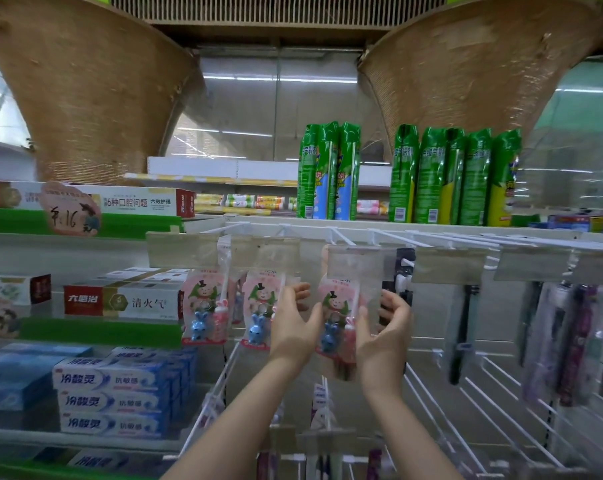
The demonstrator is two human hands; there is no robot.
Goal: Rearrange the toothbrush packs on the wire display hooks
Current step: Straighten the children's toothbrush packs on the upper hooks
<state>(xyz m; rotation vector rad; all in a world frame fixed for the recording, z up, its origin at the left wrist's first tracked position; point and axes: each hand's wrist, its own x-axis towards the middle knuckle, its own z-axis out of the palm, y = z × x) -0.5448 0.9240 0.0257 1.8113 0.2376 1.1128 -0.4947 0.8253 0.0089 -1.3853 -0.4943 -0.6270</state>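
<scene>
Children's toothbrush pack (338, 313) hangs upright from a wire hook (334, 235), long axis vertical, brush heads uppermost. Left hand (294, 329) and right hand (386, 336) pinch its side edges between thumb and fingers. Two matching packs (206, 306) hang left of it.

Shop shelving (85, 237): toothpaste boxes (113, 393) stacked left; green spray cans (455, 178) on top shelf, right; ceiling vent (279, 8) overhead.
</scene>
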